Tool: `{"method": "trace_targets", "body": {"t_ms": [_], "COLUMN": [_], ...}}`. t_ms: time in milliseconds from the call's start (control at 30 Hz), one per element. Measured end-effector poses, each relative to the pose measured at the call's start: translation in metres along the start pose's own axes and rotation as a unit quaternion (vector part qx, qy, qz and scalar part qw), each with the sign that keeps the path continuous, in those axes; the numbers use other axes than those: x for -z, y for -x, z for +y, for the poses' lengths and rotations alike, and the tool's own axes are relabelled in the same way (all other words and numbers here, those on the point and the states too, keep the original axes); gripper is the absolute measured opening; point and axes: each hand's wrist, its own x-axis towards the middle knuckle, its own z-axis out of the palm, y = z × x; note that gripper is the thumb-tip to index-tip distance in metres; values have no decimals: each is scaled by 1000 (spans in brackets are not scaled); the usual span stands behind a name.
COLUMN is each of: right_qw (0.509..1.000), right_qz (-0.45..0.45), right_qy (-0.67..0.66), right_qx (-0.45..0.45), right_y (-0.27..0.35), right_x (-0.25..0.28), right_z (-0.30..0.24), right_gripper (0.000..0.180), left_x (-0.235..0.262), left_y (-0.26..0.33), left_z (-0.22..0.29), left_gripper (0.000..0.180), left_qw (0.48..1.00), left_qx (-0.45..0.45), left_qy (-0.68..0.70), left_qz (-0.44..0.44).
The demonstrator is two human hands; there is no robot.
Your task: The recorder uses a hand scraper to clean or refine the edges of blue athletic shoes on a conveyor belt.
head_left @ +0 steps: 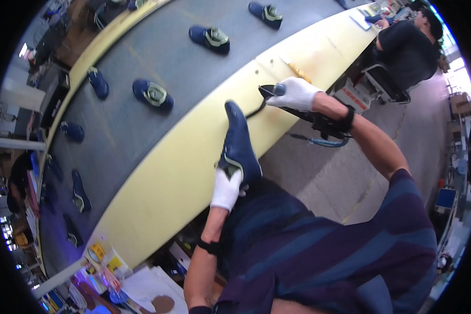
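A navy blue shoe [236, 137] with a pale green collar lining is tilted over the edge of the cream-yellow work ledge [157, 183], toe pointing away from me. My left hand [226, 189], in a white glove, is closed on its heel end, with fingers at the shoe's opening. To the right and farther off, my gloved right hand [296, 94] is closed around a dark object [271, 92] with a bluish part; its kind is not clear. A dark, cord-like piece runs between that object and the shoe. The right hand and shoe are apart.
Beyond the ledge, a grey conveyor belt [157, 49] carries several navy shoes [153, 95]. A yellow-handled tool [299, 72] lies near my right hand. A blue hose [327, 142] hangs off the ledge. Another person [408, 52] sits at upper right. Tape and papers [154, 285] are at lower left.
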Motion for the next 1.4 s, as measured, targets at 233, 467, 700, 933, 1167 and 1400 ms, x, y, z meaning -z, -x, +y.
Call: {"method": "trace_targets", "body": {"t_ms": [233, 467, 700, 933, 1167, 1400], "right_qw": [983, 888, 981, 956, 883, 855], "right_qz": [180, 402, 81, -9, -34, -86], "right_qy": [34, 52, -175, -291, -467, -511], "right_qx": [-27, 216, 9, -16, -22, -3], "right_y": [-90, -18, 80, 56, 51, 74], "right_x": [-10, -31, -184, -189, -193, -205], "right_z": [56, 20, -37, -36, -36, -43], "right_gripper": [46, 35, 53, 71, 72, 65], "left_x": [-1, -12, -24, -20, -27, -13], "left_y": [-7, -14, -20, -32, -2, 22], "left_z": [-12, 1, 2, -28, 3, 30], "left_gripper": [48, 67, 74, 83, 75, 53], "left_qw": [988, 981, 976, 978, 981, 994], "left_qx": [87, 117, 69, 60, 51, -32], "left_qy": [115, 48, -62, -10, -14, 24], "left_qz": [54, 144, 196, 199, 184, 104]}}
